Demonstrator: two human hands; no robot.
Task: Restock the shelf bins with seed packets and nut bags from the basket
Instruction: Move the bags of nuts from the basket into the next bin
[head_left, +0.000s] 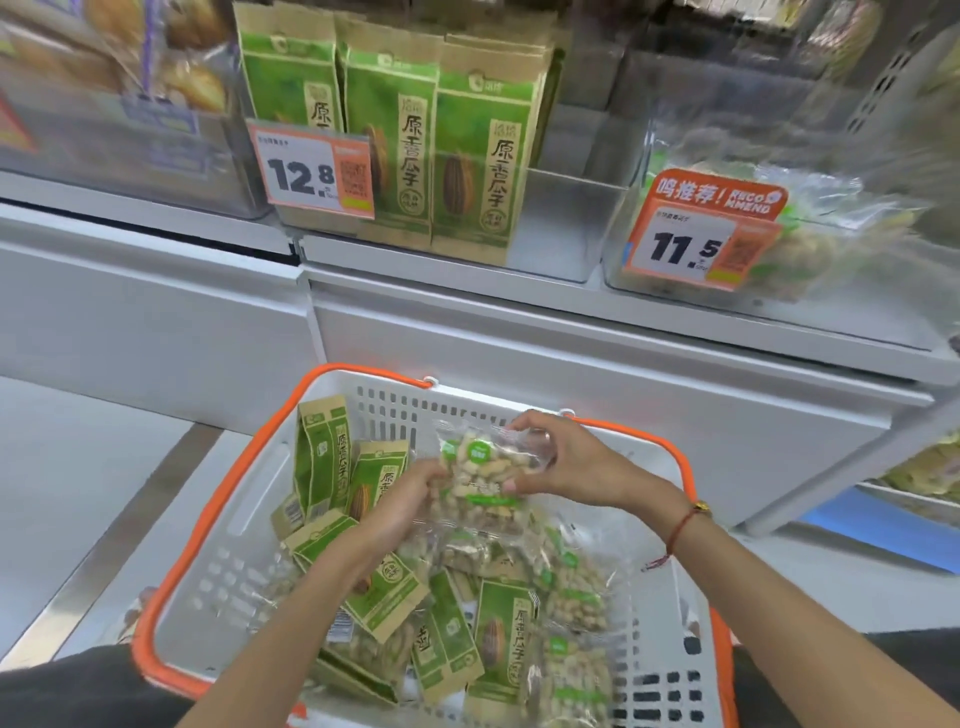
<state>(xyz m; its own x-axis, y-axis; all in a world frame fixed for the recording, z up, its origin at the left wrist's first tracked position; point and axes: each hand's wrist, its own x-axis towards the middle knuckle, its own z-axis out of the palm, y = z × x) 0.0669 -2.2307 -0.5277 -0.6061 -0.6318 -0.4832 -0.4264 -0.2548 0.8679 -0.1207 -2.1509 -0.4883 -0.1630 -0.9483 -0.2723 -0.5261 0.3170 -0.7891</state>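
Nut bag (485, 475) between both grips — over basket (218, 525).

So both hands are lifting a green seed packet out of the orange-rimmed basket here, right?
Not quite. In the head view the left hand and right hand together hold a clear nut bag, not a green seed packet, over the orange-rimmed basket. The seed packets lie in the basket.

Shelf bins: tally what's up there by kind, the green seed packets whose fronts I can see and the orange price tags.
green seed packets: 3
orange price tags: 2
Total: 5
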